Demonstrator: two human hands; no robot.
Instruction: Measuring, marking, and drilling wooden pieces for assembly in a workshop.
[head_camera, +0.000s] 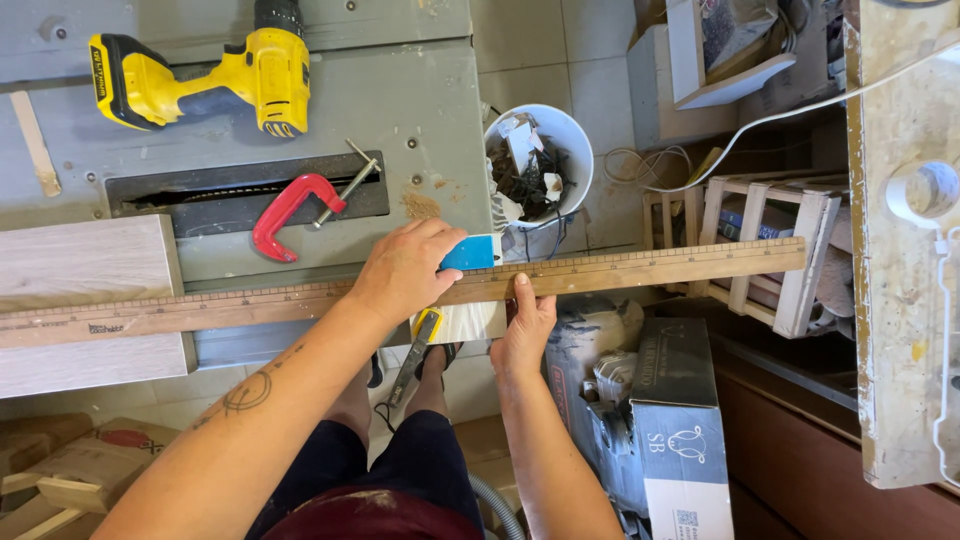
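Two bare hands at work on a long wooden ruler (640, 268), laid flat and running from the left edge of view across the grey saw table (400, 90) and out past its right edge, over a white bucket (575, 140) of scraps and a small wooden crate (790, 290). Left hand (405, 270) palm down, pressed flat on top of the ruler near the table's corner, fingers bent and spread toward the right, tips on or just by a small blue-and-white piece (472, 252) lying against the ruler's far edge; not clenched, more a holding-down press than a grasp. Left forearm long and angled up from the lower left, tattooed. Right hand (525, 325) below the ruler, thumb up against its near edge, fingers tucked underneath and hidden, so a light pinch on the ruler rather than a full fist. Yellow-handled tool (425, 330) just below the left hand, partly covered. Further back on the table: red C-clamp (290, 212) beside the blade slot, yellow cordless drill (200, 75) well apart. Pale board (85, 265) under the ruler's left stretch.
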